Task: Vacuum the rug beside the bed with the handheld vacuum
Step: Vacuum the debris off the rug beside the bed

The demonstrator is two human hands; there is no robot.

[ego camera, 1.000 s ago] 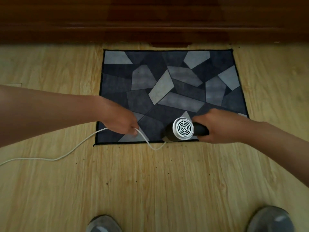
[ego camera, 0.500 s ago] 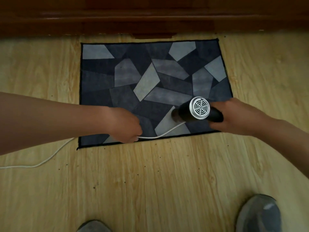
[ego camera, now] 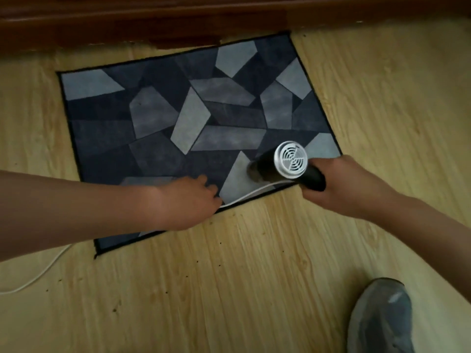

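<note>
While the handheld vacuum [ego camera: 285, 166] sits nose-down on the rug [ego camera: 163, 118], it's parked near the rug's corner at about 4 o'clock, white round grille facing up at the camera. Right hand [ego camera: 341, 184] is wrapped tight around the black handle, fingers closed all the way on it. White cord [ego camera: 249, 196] runs out from under the vacuum along the rug's near edge toward 8 o'clock, straight into the left hand [ego camera: 186, 200]. That hand rests on the near edge with its fingers curled over the cord, though I can't tell if it's pinching it or just pressing it down. More cord shows up on the wood floor [ego camera: 254, 289] at 8 o'clock. Dark bed frame [ego camera: 153, 19] runs along 12 o'clock, and a grey shoe [ego camera: 379, 317] is at 5 o'clock.
</note>
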